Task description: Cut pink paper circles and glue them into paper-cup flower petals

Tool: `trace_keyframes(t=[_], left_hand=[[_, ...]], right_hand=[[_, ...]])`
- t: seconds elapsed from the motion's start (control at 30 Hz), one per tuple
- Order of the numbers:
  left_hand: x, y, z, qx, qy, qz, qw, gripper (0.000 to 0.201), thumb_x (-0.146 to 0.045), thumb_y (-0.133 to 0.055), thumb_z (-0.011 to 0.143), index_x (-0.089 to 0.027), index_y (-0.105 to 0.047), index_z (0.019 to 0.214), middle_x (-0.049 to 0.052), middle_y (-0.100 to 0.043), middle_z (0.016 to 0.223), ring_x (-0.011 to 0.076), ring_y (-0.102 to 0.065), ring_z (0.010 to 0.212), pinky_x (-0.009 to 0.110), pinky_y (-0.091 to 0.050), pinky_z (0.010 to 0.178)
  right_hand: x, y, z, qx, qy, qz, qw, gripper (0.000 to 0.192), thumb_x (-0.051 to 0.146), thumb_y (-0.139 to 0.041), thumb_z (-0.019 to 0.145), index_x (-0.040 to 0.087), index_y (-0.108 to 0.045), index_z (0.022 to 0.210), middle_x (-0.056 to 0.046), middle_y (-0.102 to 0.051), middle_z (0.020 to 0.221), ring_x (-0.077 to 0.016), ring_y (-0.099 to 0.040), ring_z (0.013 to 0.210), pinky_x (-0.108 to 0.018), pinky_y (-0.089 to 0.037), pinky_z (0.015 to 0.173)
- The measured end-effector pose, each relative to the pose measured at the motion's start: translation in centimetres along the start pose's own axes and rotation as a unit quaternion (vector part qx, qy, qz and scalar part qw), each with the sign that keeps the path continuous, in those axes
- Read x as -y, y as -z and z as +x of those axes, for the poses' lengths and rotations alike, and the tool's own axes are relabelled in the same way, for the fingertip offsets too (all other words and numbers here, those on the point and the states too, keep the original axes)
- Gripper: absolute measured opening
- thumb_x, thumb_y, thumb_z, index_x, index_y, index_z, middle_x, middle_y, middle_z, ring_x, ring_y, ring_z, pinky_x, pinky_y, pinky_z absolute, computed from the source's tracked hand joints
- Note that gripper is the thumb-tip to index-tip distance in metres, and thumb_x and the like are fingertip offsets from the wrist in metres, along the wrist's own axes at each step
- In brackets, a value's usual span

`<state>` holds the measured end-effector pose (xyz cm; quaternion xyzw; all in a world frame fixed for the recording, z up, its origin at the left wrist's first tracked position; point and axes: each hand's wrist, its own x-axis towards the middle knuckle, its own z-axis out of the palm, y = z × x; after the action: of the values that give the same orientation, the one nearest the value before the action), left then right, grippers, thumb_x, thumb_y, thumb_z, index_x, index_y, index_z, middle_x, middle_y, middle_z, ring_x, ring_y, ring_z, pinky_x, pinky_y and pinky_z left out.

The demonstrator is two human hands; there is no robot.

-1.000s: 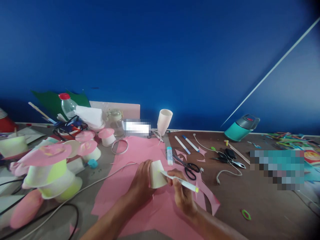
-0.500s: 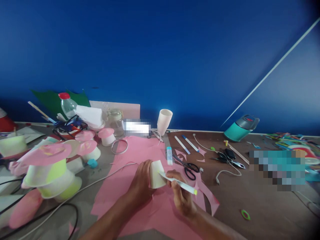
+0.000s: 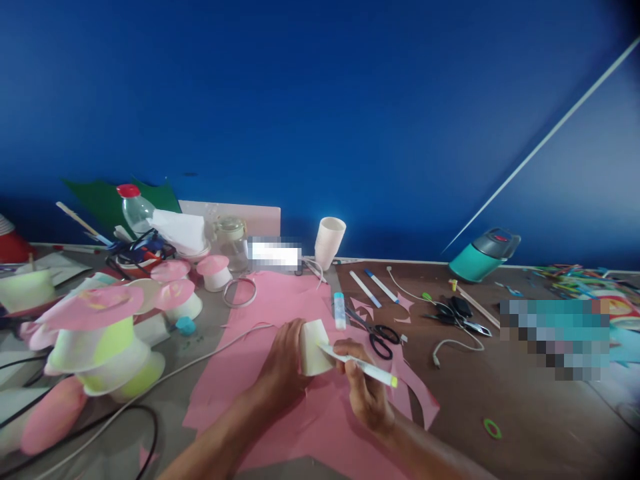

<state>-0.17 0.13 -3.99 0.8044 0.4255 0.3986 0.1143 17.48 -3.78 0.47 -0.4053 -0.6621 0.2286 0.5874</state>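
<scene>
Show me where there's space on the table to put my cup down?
The brown table is bare near you on the right, between the pink paper, the white cable and the green ring. The pink paper above the left hand is also free. The left side is crowded with the pink-topped cups and cords.

Both hands [image 3: 320,373] together, fingers curled

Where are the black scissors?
The black scissors lie on the table right of the centre of the head view, just beyond the right hand, beside the glue stick at the pink paper's edge.
</scene>
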Motion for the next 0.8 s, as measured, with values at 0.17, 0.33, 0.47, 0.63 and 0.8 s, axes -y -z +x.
trace_keyframes(t=[0.17,0.33,0.47,0.63,0.8], left_hand=[[0.09,-0.22,-0.22,-0.005,0.003,0.009,1.0,0.074,-0.017,-0.06,0.076,-0.011,-0.027,0.142,0.026,-0.052,0.132,0.0405,-0.053,0.123,0.059,-0.047,0.099],[0.05,-0.2,-0.18,0.001,0.009,0.002,1.0,0.074,-0.018,-0.06,0.075,-0.011,-0.029,0.142,0.026,-0.054,0.131,0.0394,-0.054,0.122,0.059,-0.048,0.098],[0.05,-0.27,-0.16,-0.008,0.006,0.004,1.0,0.073,-0.022,-0.06,0.076,-0.009,-0.03,0.141,0.028,-0.053,0.131,0.0409,-0.053,0.123,0.061,-0.047,0.098],[-0.05,-0.15,0.02,0.002,0.003,-0.002,1.0,0.073,-0.022,-0.061,0.076,-0.01,-0.03,0.14,0.025,-0.056,0.127,0.0389,-0.057,0.117,0.06,-0.048,0.097],[-0.17,0.0,0.03,0.0,0.005,0.0,1.0,0.072,-0.019,-0.06,0.077,-0.01,-0.029,0.141,0.026,-0.054,0.129,0.0389,-0.056,0.119,0.06,-0.049,0.096]], right_hand=[[0.04,0.14,-0.06,0.005,0.015,-0.019,1.0,0.027,0.037,-0.042,0.101,0.024,-0.065,0.102,-0.004,-0.062,0.079,-0.0179,-0.059,0.067,-0.032,-0.052,0.062],[-0.06,0.24,-0.03,0.004,-0.004,-0.017,1.0,0.029,0.038,-0.039,0.102,0.024,-0.064,0.098,-0.005,-0.064,0.083,-0.0173,-0.058,0.066,-0.032,-0.051,0.062],[-0.28,0.1,0.16,-0.024,-0.028,0.007,0.999,0.031,0.04,-0.038,0.102,0.022,-0.062,0.095,-0.002,-0.06,0.075,-0.0157,-0.055,0.063,-0.028,-0.049,0.058],[-0.51,0.07,0.07,-0.012,-0.042,0.011,0.999,0.027,0.038,-0.041,0.101,0.022,-0.062,0.097,0.001,-0.054,0.07,-0.0141,-0.052,0.059,-0.026,-0.048,0.055],[-0.35,0.13,-0.04,-0.011,-0.033,0.0,0.999,0.03,0.039,-0.04,0.101,0.021,-0.064,0.095,-0.002,-0.06,0.075,-0.0146,-0.053,0.059,-0.028,-0.048,0.056]])
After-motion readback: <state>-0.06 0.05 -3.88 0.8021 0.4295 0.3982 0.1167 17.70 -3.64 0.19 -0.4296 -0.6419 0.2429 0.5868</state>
